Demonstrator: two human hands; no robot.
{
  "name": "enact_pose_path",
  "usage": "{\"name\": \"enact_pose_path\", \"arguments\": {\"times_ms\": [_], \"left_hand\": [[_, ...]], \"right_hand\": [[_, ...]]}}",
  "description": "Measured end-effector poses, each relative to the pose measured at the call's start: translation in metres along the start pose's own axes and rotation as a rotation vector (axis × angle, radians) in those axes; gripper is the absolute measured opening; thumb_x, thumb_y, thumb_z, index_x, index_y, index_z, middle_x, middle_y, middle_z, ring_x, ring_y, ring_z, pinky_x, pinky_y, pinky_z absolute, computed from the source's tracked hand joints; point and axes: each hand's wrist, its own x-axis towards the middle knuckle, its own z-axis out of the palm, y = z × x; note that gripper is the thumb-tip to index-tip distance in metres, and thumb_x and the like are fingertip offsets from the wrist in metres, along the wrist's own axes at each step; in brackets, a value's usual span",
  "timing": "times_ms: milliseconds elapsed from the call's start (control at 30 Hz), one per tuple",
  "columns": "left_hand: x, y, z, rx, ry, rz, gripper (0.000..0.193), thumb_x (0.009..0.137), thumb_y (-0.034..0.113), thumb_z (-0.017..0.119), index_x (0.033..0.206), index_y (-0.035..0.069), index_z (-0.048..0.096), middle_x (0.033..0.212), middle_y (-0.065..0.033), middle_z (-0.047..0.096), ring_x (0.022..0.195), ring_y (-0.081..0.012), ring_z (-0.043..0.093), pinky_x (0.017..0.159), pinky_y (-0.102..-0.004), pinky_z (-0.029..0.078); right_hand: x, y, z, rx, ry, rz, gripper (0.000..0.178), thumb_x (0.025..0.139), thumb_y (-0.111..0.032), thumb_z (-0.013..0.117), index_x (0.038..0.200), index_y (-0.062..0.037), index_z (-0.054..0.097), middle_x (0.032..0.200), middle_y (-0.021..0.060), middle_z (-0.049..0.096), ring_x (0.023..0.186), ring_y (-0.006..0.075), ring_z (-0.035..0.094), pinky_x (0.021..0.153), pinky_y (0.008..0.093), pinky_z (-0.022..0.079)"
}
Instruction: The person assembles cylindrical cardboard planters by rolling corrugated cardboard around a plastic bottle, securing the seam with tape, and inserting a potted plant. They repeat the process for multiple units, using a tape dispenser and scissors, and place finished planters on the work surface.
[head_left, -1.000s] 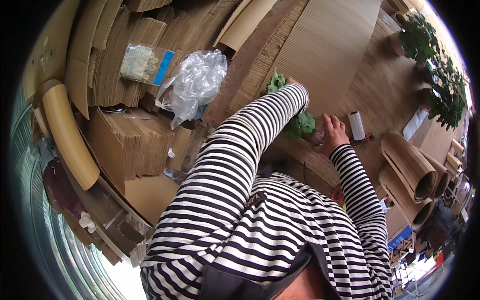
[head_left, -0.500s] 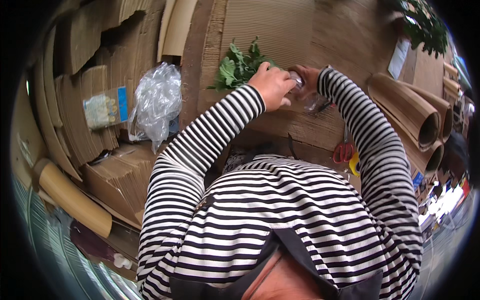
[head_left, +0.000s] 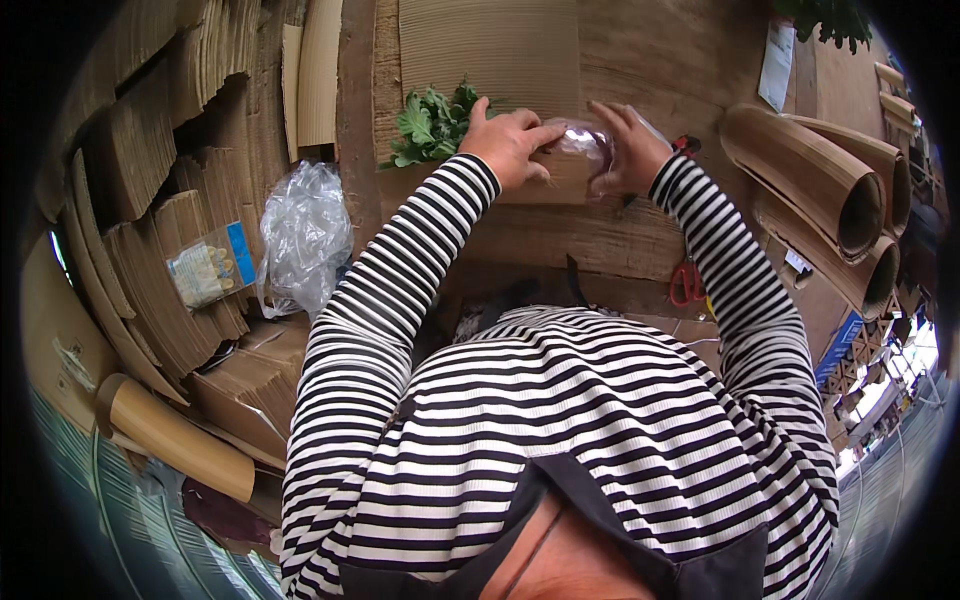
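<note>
A bunch of leafy green stems (head_left: 430, 125) lies on the corrugated cardboard, its leaves pointing left. Over the stem side of the bunch curls my left hand (head_left: 508, 146), fingers closed round it; the stems themselves are hidden. Shiny clear plastic (head_left: 583, 141) bulges between my two hands where the stem ends would lie. My right hand (head_left: 634, 152) curves round the plastic from the right, fingers above and thumb below. A red-handled tool (head_left: 686, 146) shows beside my right wrist, partly covered.
Corrugated cardboard (head_left: 490, 50) covers part of the wooden table (head_left: 650, 60). Red-handled scissors (head_left: 686, 284) lie near the table's front edge. Rolled brown cardboard (head_left: 800, 175) stands right. Stacked cardboard (head_left: 170, 240) and a crumpled clear bag (head_left: 303, 235) sit left. More foliage (head_left: 828, 20) is far right.
My right hand has opened wider round the plastic, which now spreads between both hands. My head view has shifted, moving the table contents slightly left and up. The red-handled tool has come into sight.
</note>
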Motion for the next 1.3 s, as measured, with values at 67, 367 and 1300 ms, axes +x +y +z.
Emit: {"name": "enact_pose_path", "arguments": {"times_ms": [67,367,1300], "left_hand": [[0.000,0.004,-0.001,-0.005,0.051,-0.009,0.071,0.078,0.038,0.081,0.142,0.023,0.055,0.125,-0.0051,0.063,0.121,-0.0245,0.057,0.117,-0.0647,0.019],[-0.004,0.005,0.015,0.004,0.379,0.139,0.025,0.077,0.032,0.081,0.094,0.019,0.069,0.087,0.0020,0.064,0.106,-0.0213,0.058,0.117,-0.0635,0.017],[0.104,-0.053,-0.037,-0.158,0.001,-0.084,0.025,0.098,0.032,0.061,0.112,0.012,0.063,0.106,-0.0127,0.072,0.110,-0.0303,0.063,0.121,-0.0501,0.020]], "right_hand": [[-0.015,-0.007,0.024,-0.085,0.062,-0.045,0.121,0.055,-0.030,0.095,0.155,-0.0081,0.030,0.151,0.0261,0.036,0.139,0.0419,0.040,0.114,0.0462,0.042],[-0.003,0.009,0.024,0.026,0.099,-0.147,0.122,0.050,-0.025,0.096,0.152,-0.0050,0.032,0.148,0.0252,0.039,0.135,0.0414,0.045,0.112,0.0440,0.045],[-0.003,0.033,-0.012,0.079,0.514,-0.020,0.091,0.081,-0.035,0.082,0.153,-0.0060,0.033,0.147,0.0230,0.045,0.132,0.0369,0.051,0.108,0.0455,0.046]]}}
